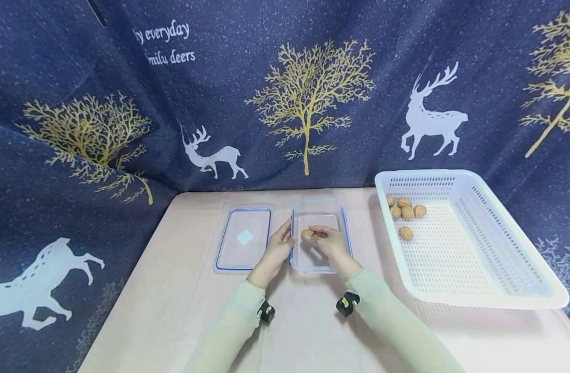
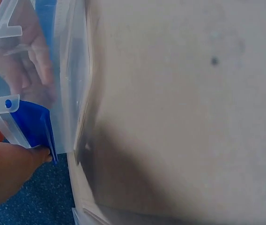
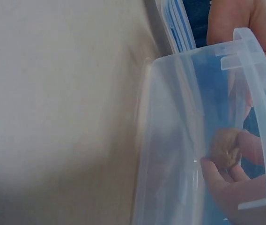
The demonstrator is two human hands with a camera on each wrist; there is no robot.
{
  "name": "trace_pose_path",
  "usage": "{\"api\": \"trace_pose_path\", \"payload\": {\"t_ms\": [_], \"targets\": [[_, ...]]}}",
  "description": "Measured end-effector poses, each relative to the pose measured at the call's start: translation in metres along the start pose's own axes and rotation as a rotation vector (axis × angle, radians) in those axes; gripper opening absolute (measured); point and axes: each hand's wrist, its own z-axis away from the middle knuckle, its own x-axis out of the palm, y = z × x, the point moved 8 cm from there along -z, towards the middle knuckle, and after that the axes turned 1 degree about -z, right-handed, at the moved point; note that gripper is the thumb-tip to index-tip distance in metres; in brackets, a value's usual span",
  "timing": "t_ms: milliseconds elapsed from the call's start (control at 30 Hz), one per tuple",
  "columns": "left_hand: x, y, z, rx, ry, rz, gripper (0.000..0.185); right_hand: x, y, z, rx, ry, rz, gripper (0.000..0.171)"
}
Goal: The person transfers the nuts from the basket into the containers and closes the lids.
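Pale green sleeves (image 1: 247,316) enter from the bottom edge, one per arm, each with a small black wrist camera strapped just behind the hand.

Surface: pale beige table (image 1: 173,311), matte, seen close in both wrist views as a plain tan field.

Surround: dark blue fabric backdrop (image 1: 80,62) printed with gold trees, white deer and white lettering, draped behind and down both sides of the table.

Items on the table, left to right:
- Clear lid (image 1: 243,238) with blue seal, lying flat, just left of the container.
- Clear plastic container (image 1: 318,213), rectangular, blue clips at its sides, standing open at the table's middle.
- White perforated basket (image 1: 476,248), well to the right, with five walnuts (image 1: 406,211) gathered in its far left corner.

Left hand (image 1: 278,249): laid against the container's left wall, fingers fairly straight and relaxed, steadying it; the left wrist view shows a fingertip (image 2: 41,153) touching the blue clip (image 2: 32,124).

Right hand (image 1: 329,242): reaching over the container's near rim, palm down, thumb and fingers pinching a walnut (image 1: 307,234). The nut sits inside the container's outline, above its floor; the right wrist view shows it through the clear wall, held between fingertips (image 3: 217,176). Whether it touches the floor cannot be told.
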Motion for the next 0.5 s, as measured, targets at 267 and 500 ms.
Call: {"api": "trace_pose_path", "payload": {"t_ms": [267, 500], "targets": [[0.003, 0.011, 0.004, -0.017, -0.036, 0.027, 0.059, 0.006, 0.009, -0.006, 0.056, -0.046, 0.044, 0.040], [0.003, 0.004, 0.000, -0.006, -0.025, 0.030, 0.059, 0.007, 0.010, -0.006, 0.063, -0.066, 0.078, 0.039]]}}
